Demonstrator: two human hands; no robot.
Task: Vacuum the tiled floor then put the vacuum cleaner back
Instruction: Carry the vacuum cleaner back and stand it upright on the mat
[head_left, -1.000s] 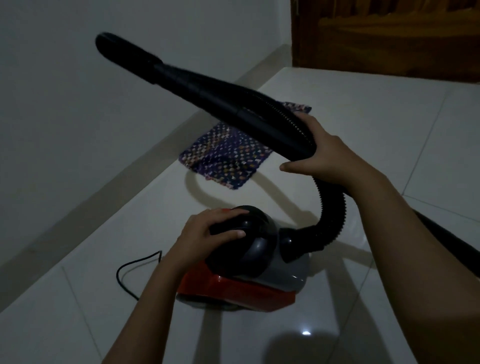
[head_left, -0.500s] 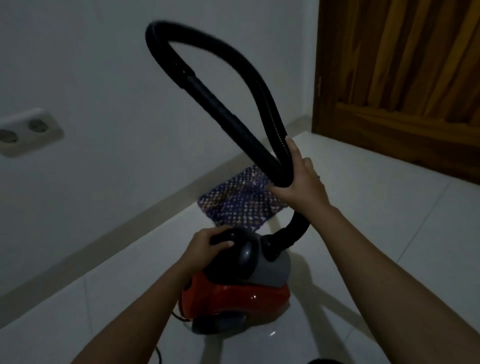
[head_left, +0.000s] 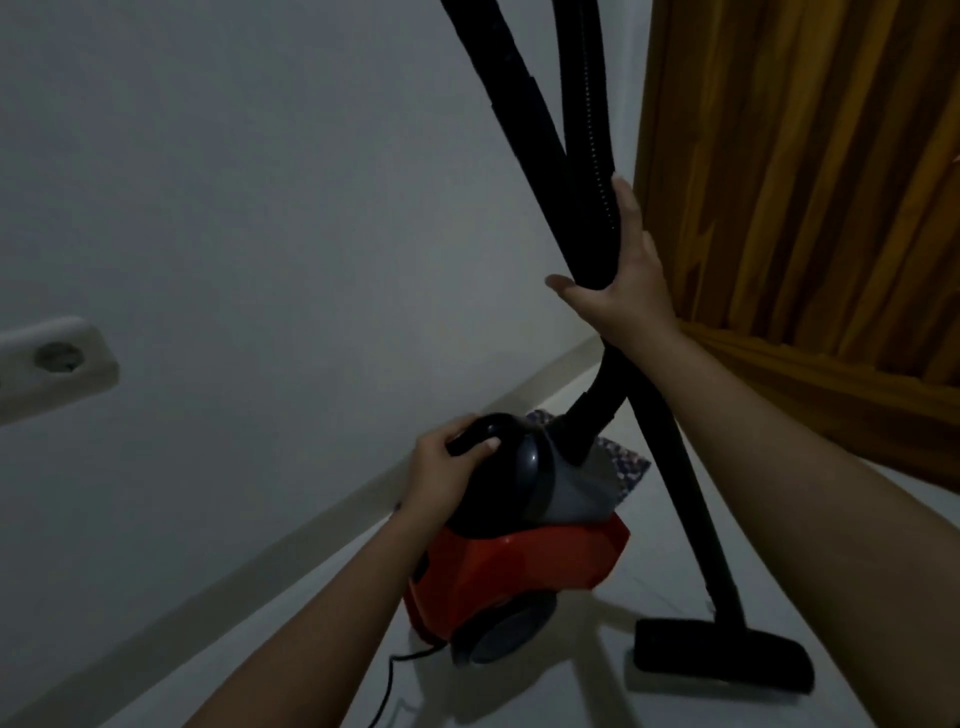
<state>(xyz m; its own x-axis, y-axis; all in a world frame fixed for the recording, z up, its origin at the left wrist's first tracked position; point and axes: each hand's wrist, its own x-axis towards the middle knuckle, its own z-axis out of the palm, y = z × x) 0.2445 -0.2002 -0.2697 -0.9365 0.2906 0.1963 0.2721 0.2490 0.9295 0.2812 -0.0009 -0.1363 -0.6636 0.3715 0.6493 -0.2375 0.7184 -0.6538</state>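
A red and black canister vacuum cleaner (head_left: 519, 566) hangs tilted just above the white tiled floor (head_left: 597, 701). My left hand (head_left: 447, 462) grips its black top handle. My right hand (head_left: 618, 291) holds the ribbed black hose (head_left: 592, 156) and the rigid wand (head_left: 524, 124) together, chest high. The wand runs down past my right forearm to the flat black floor nozzle (head_left: 722, 660), which is at the tiles on the right. The hose loops out of the top of the view. A black power cord (head_left: 395, 675) trails from the vacuum's rear.
A white wall (head_left: 260, 208) with a pale skirting board runs along the left, bearing a wall socket (head_left: 52, 364). A wooden door (head_left: 805, 182) stands at the right. A patterned cloth mat (head_left: 628, 467) lies on the floor behind the vacuum.
The vacuum has come up off the floor in my left hand. My right hand swung the wand from pointing up-left to nearly upright, and the floor nozzle is now in view at the tiles.
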